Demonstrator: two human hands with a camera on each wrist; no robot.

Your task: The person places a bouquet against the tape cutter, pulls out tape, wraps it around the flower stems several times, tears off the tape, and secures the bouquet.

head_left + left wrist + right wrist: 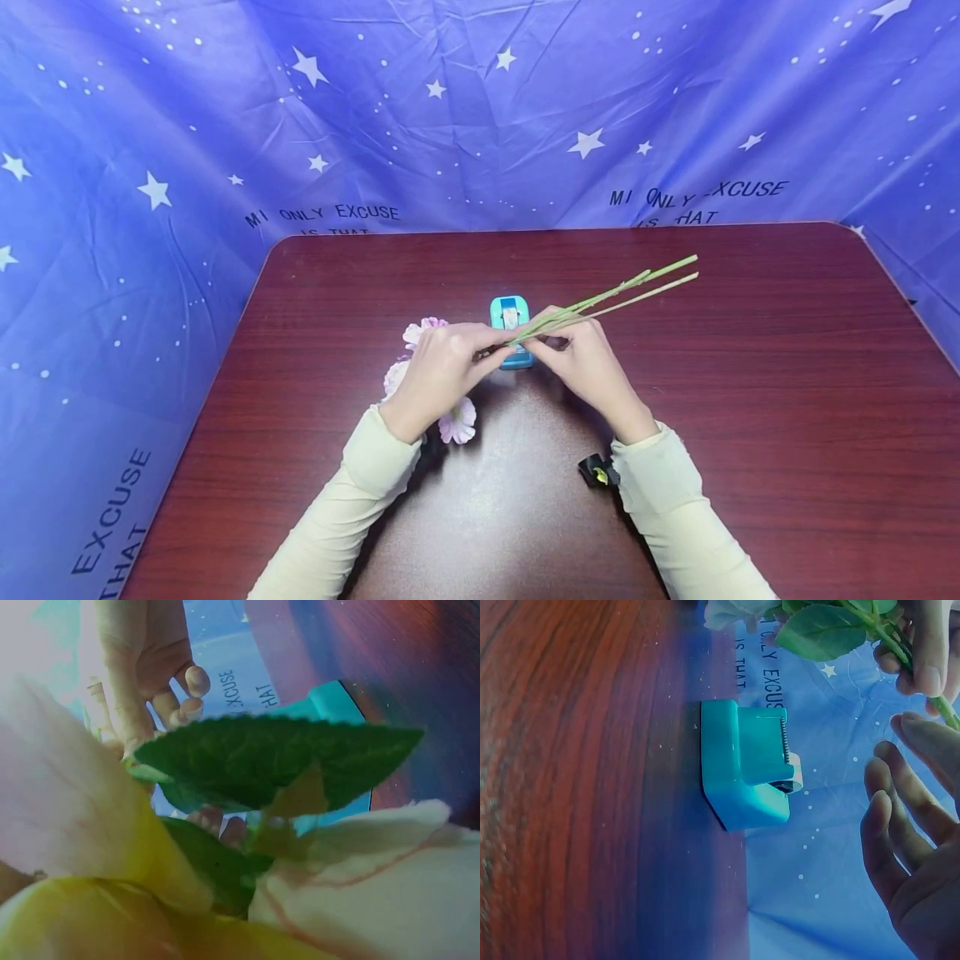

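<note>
My left hand (446, 357) grips a few long green flower stems (622, 292) near the middle of the table. Pale pink and white flower heads (457, 421) hang on the near side of that hand, partly covered by it. Close by, my right hand (588, 358) has thumb and forefinger at the same stems, its other fingers (879, 814) loosely bent. The bare stem ends point up to the right. A serrated green leaf (277, 761) and petals (367, 900) fill much of the left wrist view. Just behind the hands stands a turquoise tape dispenser (742, 761), partly covered in the head view.
A dark red-brown wooden table (787, 400) lies under everything. Blue cloth (480, 108) with white stars and lettering hangs behind it and at both sides. A small black device (596, 472) sits at the right sleeve cuff.
</note>
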